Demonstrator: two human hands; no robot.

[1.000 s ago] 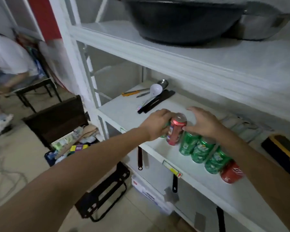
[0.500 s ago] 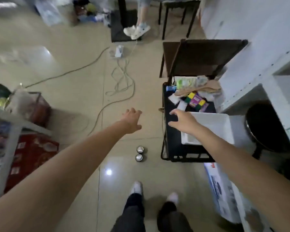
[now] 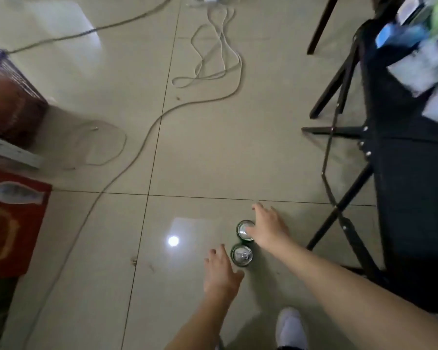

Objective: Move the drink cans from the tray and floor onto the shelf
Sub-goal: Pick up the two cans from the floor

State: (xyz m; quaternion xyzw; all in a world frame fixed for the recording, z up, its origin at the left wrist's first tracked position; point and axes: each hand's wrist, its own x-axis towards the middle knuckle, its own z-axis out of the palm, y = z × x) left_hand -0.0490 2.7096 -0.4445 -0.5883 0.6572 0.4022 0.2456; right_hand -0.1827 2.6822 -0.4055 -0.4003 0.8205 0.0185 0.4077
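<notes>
Two green drink cans stand upright on the tiled floor, seen from above by their silver tops. The far can (image 3: 243,230) is partly covered by my right hand (image 3: 268,229), whose fingers are spread over its right side. The near can (image 3: 241,255) stands just behind it. My left hand (image 3: 220,272) hovers open right beside the near can's left side, fingers apart, holding nothing. The shelf is out of view.
A black folding stand (image 3: 390,173) with a cluttered tray stands at the right. Loose cables (image 3: 213,59) snake across the floor ahead. A red box (image 3: 10,223) and a wire basket (image 3: 8,102) sit at the left. My white shoe (image 3: 290,329) is below.
One second ago both hands were at the shelf setting a red can beside the green ones. I have since turned to the floor, and both hands have dropped down to the two cans.
</notes>
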